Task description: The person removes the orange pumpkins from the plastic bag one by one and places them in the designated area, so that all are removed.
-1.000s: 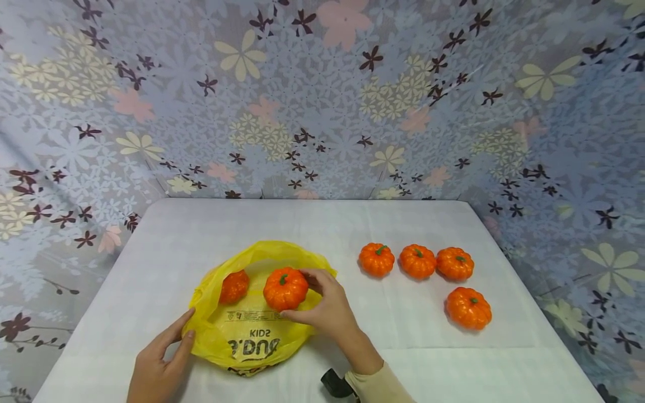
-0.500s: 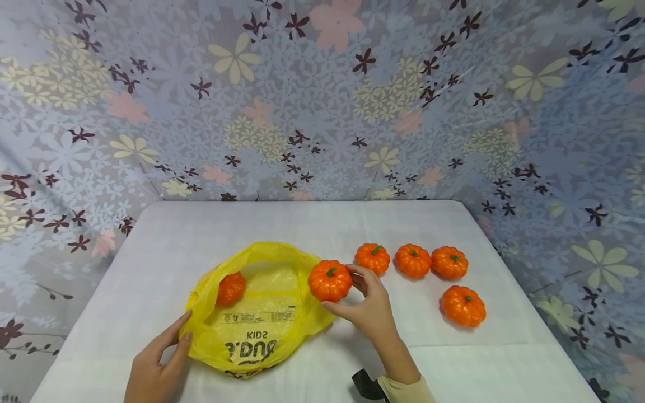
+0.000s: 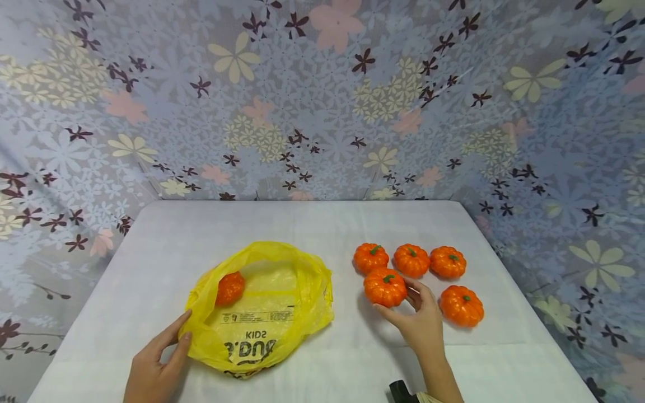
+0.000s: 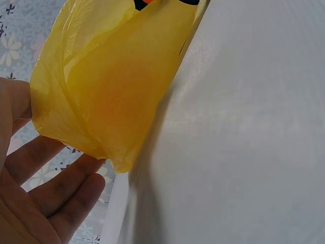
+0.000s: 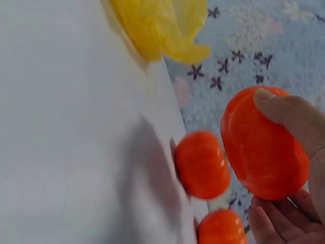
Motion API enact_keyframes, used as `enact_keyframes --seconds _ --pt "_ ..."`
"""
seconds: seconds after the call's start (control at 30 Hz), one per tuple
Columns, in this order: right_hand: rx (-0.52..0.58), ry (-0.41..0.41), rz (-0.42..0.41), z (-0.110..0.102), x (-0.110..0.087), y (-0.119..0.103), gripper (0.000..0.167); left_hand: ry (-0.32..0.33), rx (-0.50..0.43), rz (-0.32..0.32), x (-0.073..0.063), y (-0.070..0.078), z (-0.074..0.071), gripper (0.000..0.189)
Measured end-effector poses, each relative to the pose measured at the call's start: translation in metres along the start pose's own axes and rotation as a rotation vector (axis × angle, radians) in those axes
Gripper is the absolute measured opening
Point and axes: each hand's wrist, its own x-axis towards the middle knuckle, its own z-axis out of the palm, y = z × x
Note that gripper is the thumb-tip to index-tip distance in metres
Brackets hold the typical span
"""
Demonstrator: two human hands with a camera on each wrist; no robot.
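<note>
My right hand point(image 3: 422, 322) grips a small orange pumpkin point(image 3: 384, 287) with a green stem, thumb and fingers on its sides. It is held above the table, right of a yellow plastic bag point(image 3: 201, 341). In the right wrist view, the thumb presses on the smooth side of the held pumpkin point(image 5: 264, 147). At the bag's left edge, my left hand point(image 3: 157, 358) pinches the rim between thumb and finger, and the bag's mouth gapes. Another orange pumpkin point(image 3: 231, 289) lies inside the bag, partly covered by the yellow film.
Three pumpkins stand in a row at the back right: the left one point(image 3: 370, 256), the middle one point(image 3: 411, 259) and the right one point(image 3: 448, 262). A fourth pumpkin point(image 3: 461, 306) sits nearer the front. Flowered fabric point(image 3: 322, 112) rises behind the white table point(image 3: 322, 218).
My right hand has carried the pumpkin from over the bag's mouth rightward, to just in front of the row of pumpkins. The left hand stays at the bag's rim.
</note>
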Motion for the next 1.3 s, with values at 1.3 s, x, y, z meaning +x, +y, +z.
enact_keyframes --seconds 1.3 --pt "-0.151 0.099 0.273 -0.048 -0.008 0.043 0.109 0.003 -0.02 0.001 -0.002 0.002 0.003 0.039"
